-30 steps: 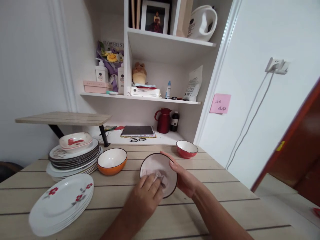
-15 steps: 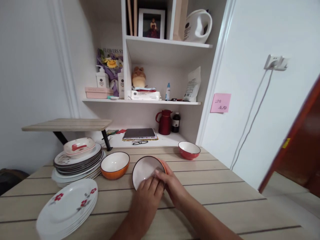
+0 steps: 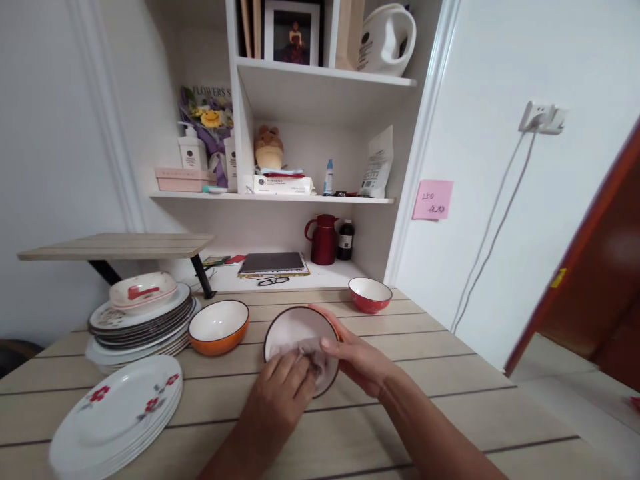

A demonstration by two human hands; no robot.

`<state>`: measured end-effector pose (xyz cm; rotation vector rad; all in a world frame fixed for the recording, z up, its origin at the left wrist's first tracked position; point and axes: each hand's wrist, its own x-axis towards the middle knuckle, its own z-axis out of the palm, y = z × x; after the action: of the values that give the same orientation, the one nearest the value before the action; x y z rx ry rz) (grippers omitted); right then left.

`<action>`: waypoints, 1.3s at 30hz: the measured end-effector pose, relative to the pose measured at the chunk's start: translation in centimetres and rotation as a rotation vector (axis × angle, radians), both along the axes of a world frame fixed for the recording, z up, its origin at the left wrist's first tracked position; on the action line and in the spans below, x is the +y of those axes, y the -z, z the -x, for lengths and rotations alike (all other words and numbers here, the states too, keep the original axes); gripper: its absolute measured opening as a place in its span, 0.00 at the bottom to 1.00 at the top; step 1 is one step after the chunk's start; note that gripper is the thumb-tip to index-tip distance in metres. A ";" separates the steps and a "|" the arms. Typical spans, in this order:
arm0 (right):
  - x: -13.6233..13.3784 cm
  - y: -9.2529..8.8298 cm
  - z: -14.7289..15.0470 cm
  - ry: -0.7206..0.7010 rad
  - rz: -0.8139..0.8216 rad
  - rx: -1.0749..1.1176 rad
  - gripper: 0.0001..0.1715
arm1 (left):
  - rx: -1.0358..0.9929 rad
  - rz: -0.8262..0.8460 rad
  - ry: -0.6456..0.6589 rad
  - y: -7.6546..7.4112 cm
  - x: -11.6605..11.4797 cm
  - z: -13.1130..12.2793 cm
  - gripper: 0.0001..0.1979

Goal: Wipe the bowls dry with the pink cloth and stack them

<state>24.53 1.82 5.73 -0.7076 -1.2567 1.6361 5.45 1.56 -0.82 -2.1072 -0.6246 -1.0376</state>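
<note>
A bowl with a whitish inside and a dark rim is tilted toward me above the table's middle. My right hand grips its right side, with the thumb over the rim. Inside the bowl, my left hand presses a crumpled greyish cloth against the inner wall, its fingers bent over it. To the left stands an upright orange bowl with a white inside. A red bowl sits farther back on the right.
White plates with red flowers are stacked at the front left. Behind them is a taller plate stack topped by a patterned dish, beside a small raised shelf. A laptop, glasses and a red jug lie at the back.
My left hand has shifted slightly left and down inside the bowl, and more of the cloth shows. The camera view has turned a little, moving the surroundings leftward.
</note>
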 end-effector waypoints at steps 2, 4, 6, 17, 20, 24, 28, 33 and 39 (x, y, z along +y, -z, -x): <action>-0.5 0.9 2.3 0.014 -0.017 0.148 0.49 | -0.084 0.046 -0.073 0.1 0.1 0.2 0.13; -0.8 1.8 4.6 0.062 -0.035 0.281 0.52 | -0.140 0.074 -0.128 0.3 0.3 0.1 0.14; -1.0 2.7 6.2 0.155 -0.025 0.322 0.48 | -0.156 0.091 -0.139 0.5 0.3 -0.1 0.15; 0.9 0.3 0.6 0.176 0.052 -0.110 0.33 | 0.093 0.145 -0.004 0.5 0.8 -0.7 0.17; 1.3 -0.3 -2.3 0.104 0.104 -0.265 0.33 | 0.134 0.081 0.045 0.6 0.7 -0.9 0.12; 0.9 -0.6 -2.9 0.052 0.081 -0.257 0.35 | 0.116 -0.010 0.036 0.6 0.3 -1.1 0.09; 0.2 0.0 0.3 0.097 0.056 0.092 0.45 | -0.011 -0.024 -0.046 0.5 0.2 -0.7 0.11; 0.0 2.0 4.5 0.236 0.088 0.294 0.56 | -0.070 0.010 -0.169 0.6 0.2 -0.4 0.14; 0.0 3.2 6.7 0.359 0.031 0.348 0.52 | -0.118 0.033 -0.207 0.6 0.5 -0.6 0.18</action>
<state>17.80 1.80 2.53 -0.5955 -0.8056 1.4085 6.00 2.11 -1.39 -1.9705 -0.9033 -1.0454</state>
